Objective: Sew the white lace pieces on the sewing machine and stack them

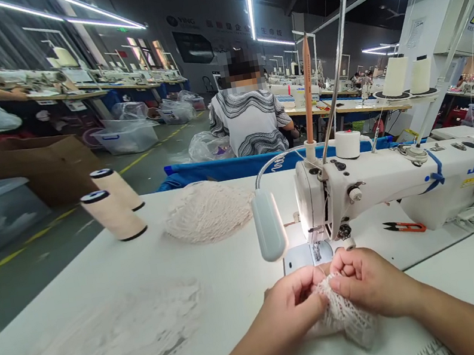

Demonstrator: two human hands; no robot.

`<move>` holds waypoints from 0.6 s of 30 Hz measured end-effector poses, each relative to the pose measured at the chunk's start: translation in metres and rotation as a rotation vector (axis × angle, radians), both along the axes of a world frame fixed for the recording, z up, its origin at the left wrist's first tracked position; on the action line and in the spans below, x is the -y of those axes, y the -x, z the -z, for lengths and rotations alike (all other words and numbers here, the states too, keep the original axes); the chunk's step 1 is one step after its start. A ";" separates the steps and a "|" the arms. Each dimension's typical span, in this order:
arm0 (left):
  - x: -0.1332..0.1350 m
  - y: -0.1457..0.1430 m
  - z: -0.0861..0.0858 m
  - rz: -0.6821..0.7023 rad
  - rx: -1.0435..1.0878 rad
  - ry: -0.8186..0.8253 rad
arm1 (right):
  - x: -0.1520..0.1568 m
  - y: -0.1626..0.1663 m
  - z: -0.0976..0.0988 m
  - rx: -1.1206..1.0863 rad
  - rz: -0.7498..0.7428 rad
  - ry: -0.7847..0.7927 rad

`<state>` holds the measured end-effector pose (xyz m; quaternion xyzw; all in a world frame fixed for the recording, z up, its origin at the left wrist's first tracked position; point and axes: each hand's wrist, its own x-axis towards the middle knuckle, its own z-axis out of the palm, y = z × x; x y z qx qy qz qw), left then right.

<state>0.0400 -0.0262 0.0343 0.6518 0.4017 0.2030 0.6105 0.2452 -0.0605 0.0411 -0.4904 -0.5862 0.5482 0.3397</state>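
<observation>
A piece of white lace [348, 311] is pinched between both hands, just in front of the needle area of a white sewing machine [369, 179]. My left hand [294, 300] grips its left edge with thumb and fingers closed. From the other side, my right hand [370, 281] pinches the upper part, fingers curled in. The loose end of the lace hangs down toward the tabletop below the hands. Behind them lies the metal needle plate [298, 257], partly lit by the grey lamp [269, 226].
Left of the machine is a heap of off-white lace [209, 211]; a larger lace pile [98, 352] covers the near left. Two cream thread cones [115, 216] stand at the left edge. Orange-handled thread snips [405, 227] lie under the machine arm. A co-worker [249, 115] sits ahead.
</observation>
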 end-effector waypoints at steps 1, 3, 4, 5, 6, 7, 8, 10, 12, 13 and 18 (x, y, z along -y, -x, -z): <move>-0.001 0.000 0.002 -0.006 0.006 -0.012 | 0.000 0.000 0.000 -0.002 0.003 -0.007; -0.002 -0.001 0.004 -0.026 0.010 -0.032 | 0.001 0.001 -0.001 -0.002 0.007 -0.009; -0.002 -0.002 0.005 -0.035 0.007 -0.036 | 0.001 0.001 -0.002 -0.006 0.003 -0.003; -0.003 -0.002 0.006 -0.042 0.002 -0.039 | 0.002 0.002 -0.003 -0.011 -0.003 0.005; -0.003 -0.003 0.006 -0.042 -0.002 -0.041 | 0.003 0.002 -0.005 -0.014 -0.009 0.013; -0.002 -0.003 0.005 -0.039 -0.006 -0.040 | 0.004 0.003 -0.006 -0.006 -0.008 0.015; -0.002 -0.004 0.003 -0.035 -0.011 -0.039 | 0.005 0.003 -0.007 0.011 0.000 0.007; 0.000 -0.005 -0.002 -0.026 -0.025 -0.038 | 0.006 0.004 -0.008 0.072 0.029 -0.029; 0.002 -0.006 -0.007 -0.017 -0.047 -0.047 | 0.006 0.004 -0.007 0.126 0.045 -0.064; 0.002 -0.006 -0.010 -0.014 -0.061 -0.056 | 0.006 0.004 -0.005 0.134 0.042 -0.066; 0.002 -0.007 -0.013 -0.014 -0.103 -0.092 | 0.003 0.003 -0.001 0.047 -0.003 0.016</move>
